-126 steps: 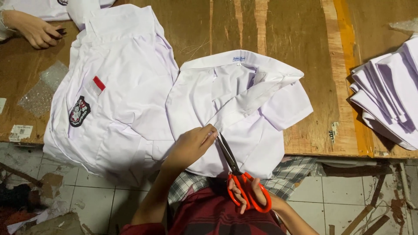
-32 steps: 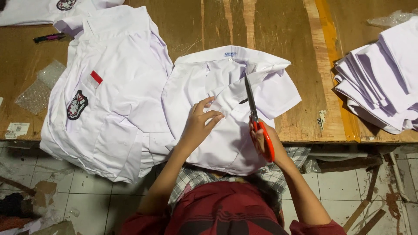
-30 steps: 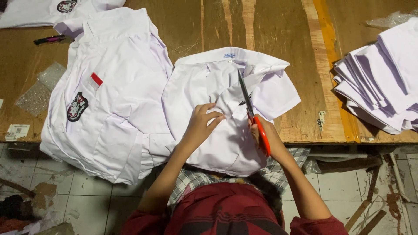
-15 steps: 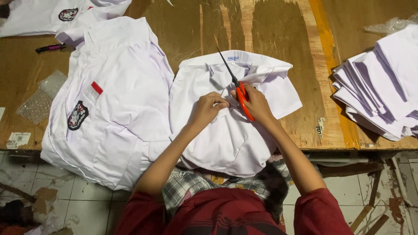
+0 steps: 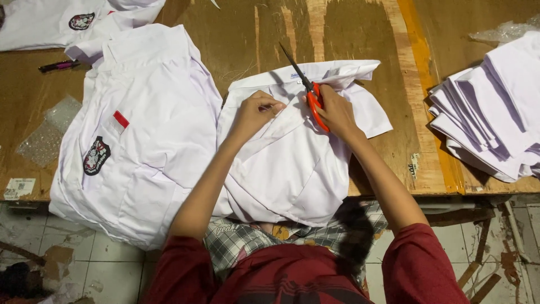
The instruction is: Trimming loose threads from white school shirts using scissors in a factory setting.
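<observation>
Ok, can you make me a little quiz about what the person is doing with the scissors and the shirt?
1. True or false: the right hand holds orange-handled scissors.
2. What does the left hand pinch? A) a pen B) the white shirt C) bubble wrap
3. Which side of the wooden table holds the folded white stack?

Key: 1 true; 2 B; 3 the person's right.

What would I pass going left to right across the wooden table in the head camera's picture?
Bubble wrap → white shirt with a crest → left hand → orange-handled scissors in the right hand, over a second white shirt → stack of folded white cloth.
</observation>
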